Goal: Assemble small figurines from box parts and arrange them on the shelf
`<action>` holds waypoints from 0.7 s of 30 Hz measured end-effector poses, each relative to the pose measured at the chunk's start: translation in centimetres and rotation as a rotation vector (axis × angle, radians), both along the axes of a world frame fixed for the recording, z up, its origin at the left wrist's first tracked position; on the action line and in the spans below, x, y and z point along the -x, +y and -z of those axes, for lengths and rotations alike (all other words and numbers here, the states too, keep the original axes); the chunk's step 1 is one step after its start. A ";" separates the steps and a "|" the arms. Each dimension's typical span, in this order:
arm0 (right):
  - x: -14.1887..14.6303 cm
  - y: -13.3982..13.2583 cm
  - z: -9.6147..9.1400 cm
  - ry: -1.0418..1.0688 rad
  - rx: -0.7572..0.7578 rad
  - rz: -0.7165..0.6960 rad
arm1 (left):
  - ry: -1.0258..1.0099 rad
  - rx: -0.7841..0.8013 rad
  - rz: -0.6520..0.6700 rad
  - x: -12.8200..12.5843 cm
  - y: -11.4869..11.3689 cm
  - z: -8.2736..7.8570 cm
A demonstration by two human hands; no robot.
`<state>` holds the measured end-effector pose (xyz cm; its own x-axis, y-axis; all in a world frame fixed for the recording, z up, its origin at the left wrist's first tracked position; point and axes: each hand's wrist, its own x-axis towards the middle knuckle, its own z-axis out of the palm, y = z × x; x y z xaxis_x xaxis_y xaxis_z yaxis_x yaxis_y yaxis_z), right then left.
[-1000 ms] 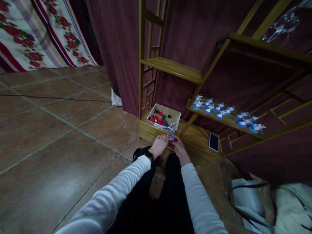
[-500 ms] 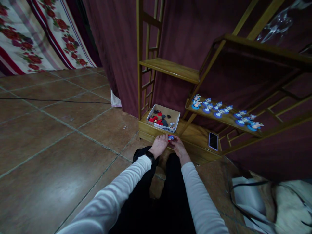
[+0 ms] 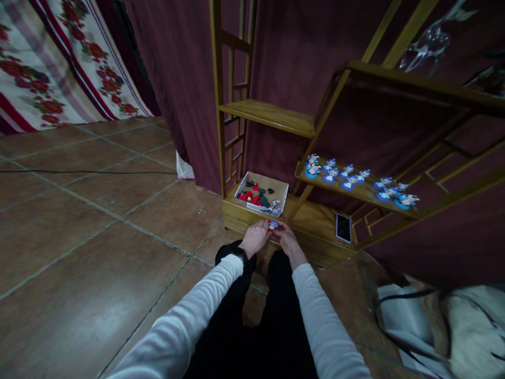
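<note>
Between my two hands, in front of the low shelf, is a small blue, white and red figurine (image 3: 273, 225). My left hand (image 3: 255, 236) is closed on its left side, and the fingers of my right hand (image 3: 288, 239) grip it from the right. Just beyond my hands stands a shallow cardboard box (image 3: 282, 190) on the bottom shelf. Inside lie red and dark pieces (image 3: 256, 199) and a small pale figurine (image 3: 275, 206) near the front corner.
On the raised shelf (image 3: 357, 192) to the right, several blue-and-white figurines (image 3: 350, 182) stand in two rows. A phone (image 3: 343, 228) lies on the bottom shelf. Glass ornaments (image 3: 428, 47) are at upper right. A pale bag (image 3: 473, 326) rests on the floor at lower right.
The view has shifted slightly, moving the shelves leftward in the picture. The figurine between my hands has turned a little and shows more of itself; both hands stay on it.
</note>
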<state>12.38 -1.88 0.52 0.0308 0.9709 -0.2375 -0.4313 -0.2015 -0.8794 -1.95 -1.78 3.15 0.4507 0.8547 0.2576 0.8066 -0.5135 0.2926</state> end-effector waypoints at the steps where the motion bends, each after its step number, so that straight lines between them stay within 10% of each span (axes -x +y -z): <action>1: 0.0 0.0 0.0 0.003 -0.001 -0.003 | -0.046 0.036 0.000 0.1 0.2 0.0; 21: 0.0 0.1 0.0 0.020 0.028 -0.060 | -1.013 0.648 -0.062 -0.2 3.3 2.8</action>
<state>12.36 -1.77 0.49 -0.0327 0.9638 -0.2646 -0.4348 -0.2521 -0.8645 -1.70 1.49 0.37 0.2457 0.9693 -0.0143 0.0792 -0.0053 0.9968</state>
